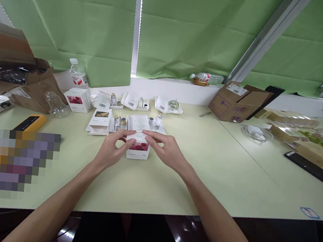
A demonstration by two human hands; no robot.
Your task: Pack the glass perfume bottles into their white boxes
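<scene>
A small white carton (pixel 137 152) with a red flower picture stands upright on the table in front of me. My left hand (pixel 116 146) grips its upper left part, thumb on the front and index finger along the top. On the other side my right hand (pixel 163 148) holds the upper right part the same way. The fingertips nearly meet over the carton's top. Just behind are glass perfume bottles (pixel 158 121) with loose caps and printed papers. An open white carton (pixel 101 118) lies beside them, left of my hands.
More perfume bottles (pixel 173 105) on white trays line the back. At left stand a white box (pixel 77 99), a glass jar (pixel 56 104) and a large torn carton (pixel 37 87). A cardboard box (pixel 232 104), a coiled white cable (pixel 255 133) and a black bar (pixel 310 168) occupy the right.
</scene>
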